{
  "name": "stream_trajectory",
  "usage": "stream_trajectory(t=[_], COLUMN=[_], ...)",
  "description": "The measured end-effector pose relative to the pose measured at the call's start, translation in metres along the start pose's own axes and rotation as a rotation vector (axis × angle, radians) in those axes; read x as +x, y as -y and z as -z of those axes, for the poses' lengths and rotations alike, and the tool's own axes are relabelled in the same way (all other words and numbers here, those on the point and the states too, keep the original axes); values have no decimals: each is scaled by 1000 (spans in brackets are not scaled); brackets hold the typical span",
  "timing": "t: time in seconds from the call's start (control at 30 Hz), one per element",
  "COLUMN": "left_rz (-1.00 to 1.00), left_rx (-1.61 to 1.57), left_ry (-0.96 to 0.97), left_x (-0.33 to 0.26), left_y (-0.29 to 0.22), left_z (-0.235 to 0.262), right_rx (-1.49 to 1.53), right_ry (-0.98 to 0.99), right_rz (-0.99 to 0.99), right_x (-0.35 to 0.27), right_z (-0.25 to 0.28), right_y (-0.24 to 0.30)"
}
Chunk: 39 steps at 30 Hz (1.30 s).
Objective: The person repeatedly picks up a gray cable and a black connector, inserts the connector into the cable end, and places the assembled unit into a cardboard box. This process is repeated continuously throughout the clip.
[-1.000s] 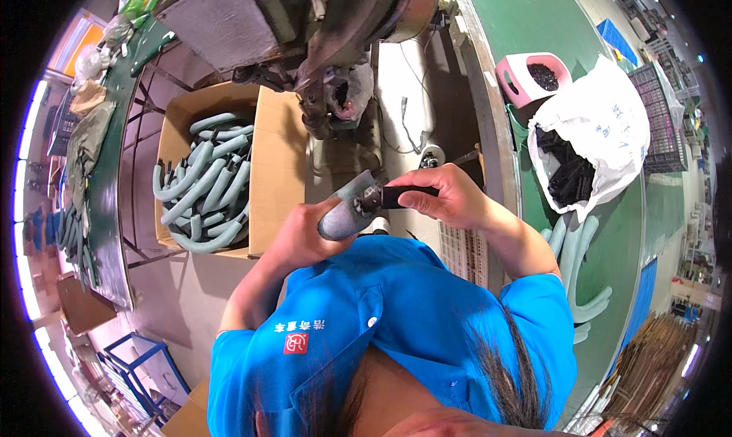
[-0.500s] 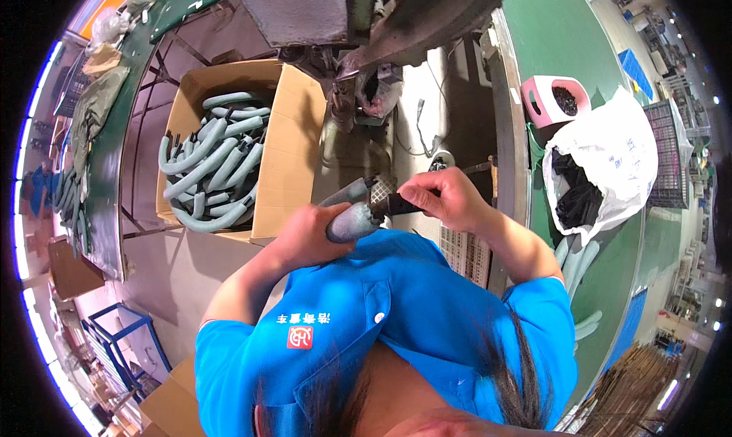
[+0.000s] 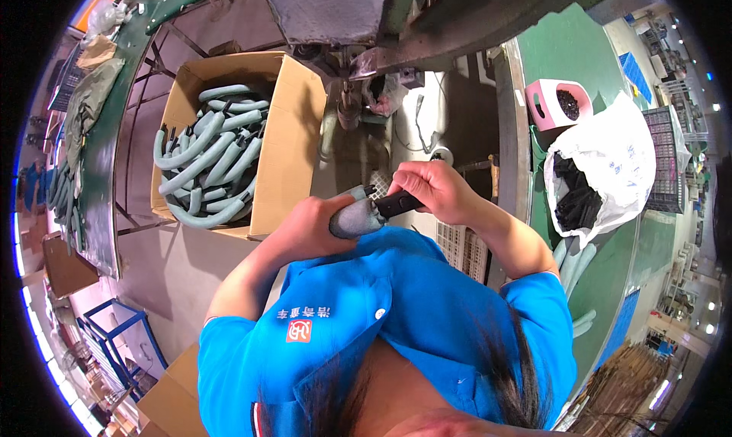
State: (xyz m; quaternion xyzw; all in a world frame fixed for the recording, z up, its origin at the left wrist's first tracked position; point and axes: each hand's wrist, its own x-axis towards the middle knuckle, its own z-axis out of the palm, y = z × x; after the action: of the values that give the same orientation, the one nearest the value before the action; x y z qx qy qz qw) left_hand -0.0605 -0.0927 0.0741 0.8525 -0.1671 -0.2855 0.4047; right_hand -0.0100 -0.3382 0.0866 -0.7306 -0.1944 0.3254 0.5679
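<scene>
holding a grey-green hose close in front of the chest, the left hand is wrapped shut around its body, fingers curled over it, so only the blunt end shows toward the right; the right hand is closed on a short black fitting and has it right at that end of the hose, touching it, though whether it sits inside or only against the opening cannot be told; both hands are just above the blue shirt, with a machine frame overhead; to the left stands an open cardboard box full of more grey-green hoses, well apart from the hands; to the right, on a green surface, lie a white bag with black pieces in it and a pink container
</scene>
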Motion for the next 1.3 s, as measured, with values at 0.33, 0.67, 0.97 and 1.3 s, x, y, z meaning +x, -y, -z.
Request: stream_trajectory(t=[0.33, 0.67, 0.97, 1.3], left_rz=[-97, -163, -106, -88], left_rx=[316, 512, 483, 435], left_ry=[-677, -834, -732, -626], left_x=[43, 82, 83, 83], left_y=[84, 95, 94, 95], left_z=[15, 79, 100, 100], right_rx=[387, 383, 360, 326], right_ry=[-422, -585, -451, -603], right_rz=[-55, -227, -344, -297], right_x=[89, 190, 197, 187], right_z=[11, 41, 48, 36], right_y=[-38, -82, -72, -63])
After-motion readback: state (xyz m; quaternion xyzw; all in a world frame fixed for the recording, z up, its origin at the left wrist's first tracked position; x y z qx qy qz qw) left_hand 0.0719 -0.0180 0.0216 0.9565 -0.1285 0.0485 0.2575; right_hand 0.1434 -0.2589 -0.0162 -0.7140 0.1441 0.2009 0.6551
